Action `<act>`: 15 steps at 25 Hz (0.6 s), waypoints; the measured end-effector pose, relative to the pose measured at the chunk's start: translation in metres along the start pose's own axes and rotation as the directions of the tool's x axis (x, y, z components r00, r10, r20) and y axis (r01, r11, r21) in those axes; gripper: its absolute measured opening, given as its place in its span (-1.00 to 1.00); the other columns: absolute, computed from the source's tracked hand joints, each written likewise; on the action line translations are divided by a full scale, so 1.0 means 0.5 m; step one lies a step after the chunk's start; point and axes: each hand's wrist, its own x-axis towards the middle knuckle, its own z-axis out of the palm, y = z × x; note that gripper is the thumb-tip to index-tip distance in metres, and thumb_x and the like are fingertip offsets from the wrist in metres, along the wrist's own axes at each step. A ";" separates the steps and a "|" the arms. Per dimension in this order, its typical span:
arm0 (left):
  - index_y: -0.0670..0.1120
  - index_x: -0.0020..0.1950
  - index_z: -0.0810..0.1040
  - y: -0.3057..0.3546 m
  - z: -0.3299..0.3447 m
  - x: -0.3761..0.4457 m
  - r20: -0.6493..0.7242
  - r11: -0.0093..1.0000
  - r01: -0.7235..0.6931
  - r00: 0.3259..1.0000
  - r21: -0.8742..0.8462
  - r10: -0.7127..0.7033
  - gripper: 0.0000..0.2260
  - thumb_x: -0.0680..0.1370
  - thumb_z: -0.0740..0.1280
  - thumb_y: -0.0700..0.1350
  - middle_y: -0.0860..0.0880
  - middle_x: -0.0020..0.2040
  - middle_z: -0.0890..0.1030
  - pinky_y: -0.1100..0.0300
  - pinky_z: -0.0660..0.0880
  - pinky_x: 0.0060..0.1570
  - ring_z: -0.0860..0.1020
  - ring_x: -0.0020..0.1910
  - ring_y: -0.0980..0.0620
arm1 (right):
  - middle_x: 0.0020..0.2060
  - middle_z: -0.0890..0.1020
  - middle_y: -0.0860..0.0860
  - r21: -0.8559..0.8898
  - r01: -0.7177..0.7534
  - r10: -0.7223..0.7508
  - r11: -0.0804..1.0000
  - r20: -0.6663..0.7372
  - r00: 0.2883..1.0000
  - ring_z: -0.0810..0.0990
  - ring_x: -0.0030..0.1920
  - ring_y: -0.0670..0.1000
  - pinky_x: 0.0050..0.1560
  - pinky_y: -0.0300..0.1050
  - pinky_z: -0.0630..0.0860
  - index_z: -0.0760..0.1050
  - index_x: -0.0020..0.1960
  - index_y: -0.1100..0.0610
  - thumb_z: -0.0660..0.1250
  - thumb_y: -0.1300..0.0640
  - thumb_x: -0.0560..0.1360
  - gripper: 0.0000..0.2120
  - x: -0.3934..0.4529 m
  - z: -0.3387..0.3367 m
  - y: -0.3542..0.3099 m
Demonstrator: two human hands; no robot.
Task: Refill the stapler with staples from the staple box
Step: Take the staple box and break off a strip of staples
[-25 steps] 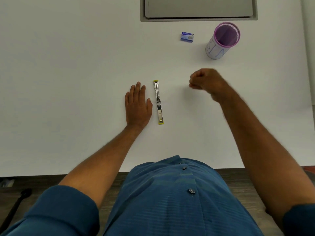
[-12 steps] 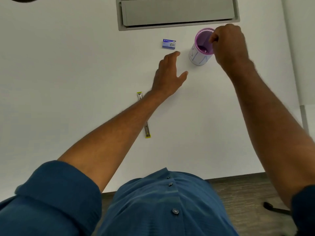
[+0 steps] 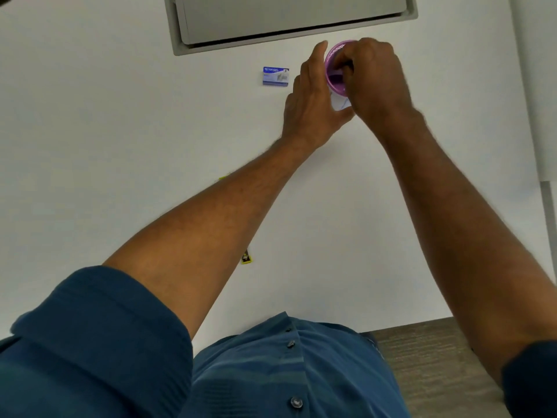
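Observation:
The blue staple box [image 3: 275,76] lies closed on the white table [image 3: 105,131], just left of my hands. The stapler [image 3: 246,258] lies opened flat nearer to me. My left forearm hides most of it, leaving a yellow end showing. My left hand [image 3: 310,107] wraps round the left side of a purple-rimmed pen cup [image 3: 334,82], thumb under it and fingers up its far side. My right hand [image 3: 373,82] curls over the cup's right rim, with fingertips at its mouth. What lies inside the cup is hidden.
A grey recessed cable hatch [image 3: 289,22] sits in the table just behind the cup. The table's front edge runs near my blue shirt [image 3: 286,372], and grey floor [image 3: 437,366] shows at lower right.
My left hand left the stapler, reached forward and took hold of the cup's side. My right hand travelled from mid-table to the cup's rim. The view shifted forward.

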 end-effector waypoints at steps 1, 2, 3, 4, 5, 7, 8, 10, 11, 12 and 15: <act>-0.26 0.53 0.25 -0.002 0.009 0.001 -0.007 1.000 0.004 1.000 -0.015 -0.004 -0.06 0.36 0.52 0.24 -0.18 0.48 0.42 0.00 0.48 0.31 0.47 0.41 -0.16 | 0.22 0.64 0.15 0.014 -0.006 0.006 1.000 0.001 1.000 0.62 0.21 0.11 0.31 -0.14 0.47 0.57 0.31 0.18 0.24 0.06 0.66 -0.69 -0.002 0.005 0.002; -0.27 0.52 0.26 -0.005 0.018 0.004 -0.010 0.999 0.009 1.000 -0.032 -0.010 -0.07 0.37 0.50 0.23 -0.19 0.48 0.43 -0.02 0.48 0.32 0.47 0.41 -0.17 | 0.22 0.65 0.13 0.027 -0.015 0.015 1.000 0.000 1.000 0.62 0.20 0.09 0.32 -0.15 0.47 0.57 0.31 0.16 0.22 0.05 0.66 -0.69 -0.003 0.009 0.005; -0.28 0.51 0.27 -0.008 0.025 0.006 -0.009 0.999 0.013 1.000 -0.047 -0.014 -0.09 0.37 0.49 0.22 -0.19 0.47 0.44 -0.03 0.47 0.33 0.47 0.40 -0.18 | 0.22 0.65 0.12 0.036 -0.016 0.016 0.999 -0.009 1.000 0.63 0.20 0.08 0.32 -0.16 0.47 0.57 0.31 0.15 0.22 0.05 0.66 -0.69 -0.005 0.013 0.009; -0.29 0.51 0.28 -0.011 0.029 0.008 -0.010 0.998 0.014 1.000 -0.057 -0.015 -0.11 0.38 0.47 0.21 -0.20 0.47 0.44 -0.04 0.47 0.34 0.48 0.40 -0.18 | 0.21 0.66 0.10 0.044 -0.011 0.011 0.999 -0.020 1.000 0.64 0.19 0.07 0.32 -0.16 0.48 0.58 0.31 0.14 0.21 0.06 0.66 -0.69 -0.006 0.016 0.012; -0.29 0.50 0.29 -0.013 0.032 0.008 -0.013 0.998 0.013 1.000 -0.059 -0.014 -0.13 0.39 0.46 0.21 -0.20 0.46 0.45 -0.03 0.47 0.35 0.48 0.40 -0.18 | 0.20 0.67 0.09 0.051 -0.003 0.005 0.999 -0.028 1.000 0.64 0.18 0.06 0.31 -0.16 0.50 0.58 0.30 0.13 0.21 0.07 0.65 -0.69 -0.006 0.019 0.015; -0.29 0.50 0.30 -0.013 0.033 0.009 -0.019 0.998 0.009 1.000 -0.054 -0.010 -0.15 0.39 0.44 0.21 -0.20 0.46 0.46 -0.01 0.45 0.35 0.48 0.40 -0.18 | 0.19 0.68 0.09 0.063 0.007 -0.005 0.998 -0.043 0.999 0.65 0.17 0.05 0.29 -0.17 0.51 0.59 0.29 0.13 0.20 0.07 0.65 -0.69 -0.006 0.023 0.016; -0.29 0.49 0.31 -0.014 0.032 0.009 -0.019 0.999 0.007 1.000 -0.053 -0.008 -0.15 0.40 0.44 0.20 -0.21 0.46 0.46 -0.01 0.44 0.36 0.48 0.40 -0.18 | 0.19 0.68 0.09 0.071 0.012 -0.009 0.997 -0.052 0.999 0.65 0.16 0.05 0.28 -0.19 0.51 0.59 0.29 0.14 0.20 0.08 0.65 -0.69 -0.006 0.024 0.015; -0.29 0.50 0.31 -0.015 0.029 0.011 -0.020 0.999 -0.005 1.000 -0.034 0.004 -0.17 0.41 0.45 0.18 -0.21 0.45 0.46 0.00 0.45 0.35 0.49 0.39 -0.18 | 0.18 0.68 0.08 0.095 0.006 0.000 0.995 -0.061 0.998 0.65 0.15 0.03 0.25 -0.26 0.47 0.58 0.29 0.15 0.21 0.09 0.66 -0.70 -0.009 0.031 0.013; -0.28 0.50 0.31 -0.015 0.026 0.012 -0.020 1.000 -0.012 1.000 -0.018 0.012 -0.17 0.41 0.47 0.17 -0.20 0.45 0.46 0.00 0.45 0.34 0.49 0.38 -0.18 | 0.17 0.68 0.08 0.106 -0.003 0.009 0.994 -0.062 0.998 0.64 0.15 0.03 0.23 -0.30 0.45 0.58 0.28 0.15 0.22 0.09 0.66 -0.71 -0.010 0.034 0.011; -0.28 0.50 0.30 -0.016 0.023 0.014 -0.018 1.000 -0.018 1.000 -0.002 0.018 -0.17 0.42 0.48 0.16 -0.19 0.45 0.47 0.00 0.46 0.34 0.50 0.38 -0.17 | 0.17 0.67 0.08 0.116 -0.016 0.023 0.993 -0.061 0.998 0.64 0.14 0.02 0.22 -0.31 0.44 0.58 0.28 0.15 0.23 0.10 0.66 -0.72 -0.010 0.037 0.009; -0.26 0.52 0.29 -0.016 0.014 0.013 -0.014 1.000 -0.025 1.000 0.003 0.025 -0.17 0.42 0.46 0.17 -0.19 0.44 0.48 -0.01 0.49 0.31 0.51 0.36 -0.16 | 0.19 0.66 0.07 0.173 -0.047 0.059 0.984 -0.069 0.996 0.62 0.17 0.00 0.23 -0.32 0.45 0.56 0.30 0.15 0.25 0.07 0.66 -0.72 -0.018 0.048 0.010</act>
